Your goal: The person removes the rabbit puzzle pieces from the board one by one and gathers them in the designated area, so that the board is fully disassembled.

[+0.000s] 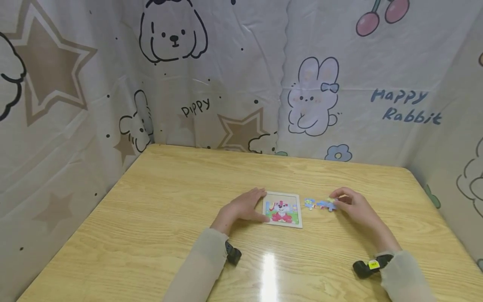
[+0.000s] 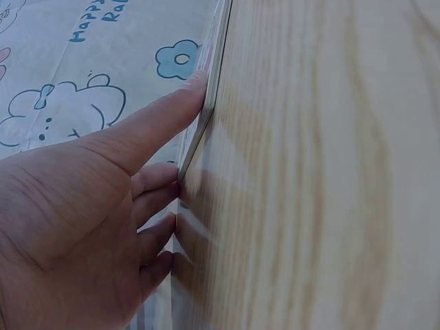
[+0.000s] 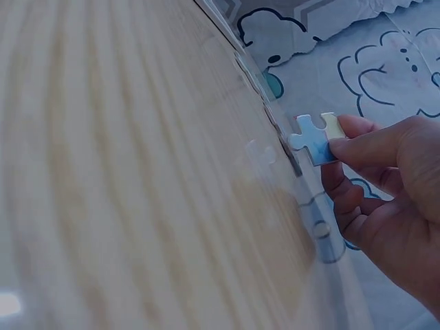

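A square jigsaw tray (image 1: 300, 214) with a pale rim lies on the table, its lower part filled with a picture of a pink and white cartoon animal. The tray's upper part shows bare backing. My left hand (image 1: 247, 205) rests at its left side, thumb on the near-left corner and fingers by the far-left corner. In the left wrist view the thumb (image 2: 172, 106) touches the rim with the fingers extended. To the right of the tray, my right hand (image 1: 354, 206) pinches a blue and yellow puzzle piece (image 3: 315, 141) between thumb and fingertips, held close over the table.
Loose puzzle pieces (image 1: 309, 203) lie between the tray and my right hand. The wooden table (image 1: 181, 184) runs back to a patterned curtain (image 1: 226, 75), which also hangs at both sides. Each wrist wears a black camera (image 1: 234, 254).
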Demonstrator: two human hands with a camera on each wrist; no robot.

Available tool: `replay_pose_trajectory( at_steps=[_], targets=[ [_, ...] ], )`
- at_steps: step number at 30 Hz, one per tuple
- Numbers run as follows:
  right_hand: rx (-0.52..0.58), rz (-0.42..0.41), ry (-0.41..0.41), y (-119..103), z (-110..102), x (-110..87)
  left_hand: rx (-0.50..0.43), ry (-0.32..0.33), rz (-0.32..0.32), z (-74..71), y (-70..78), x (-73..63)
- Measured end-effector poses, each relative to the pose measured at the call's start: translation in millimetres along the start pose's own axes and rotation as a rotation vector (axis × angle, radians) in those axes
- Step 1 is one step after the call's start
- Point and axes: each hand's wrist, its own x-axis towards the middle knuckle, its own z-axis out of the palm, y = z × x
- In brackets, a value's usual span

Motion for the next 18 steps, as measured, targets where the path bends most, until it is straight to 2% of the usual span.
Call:
replay_pose_trajectory(
  at_steps=[18],
  targets=[
    [0.015, 0.025, 0.001, 11.8, -16.0, -13.7, -0.022, -0.007, -0.016, -1.7, 0.9, -0.1]
  ],
)
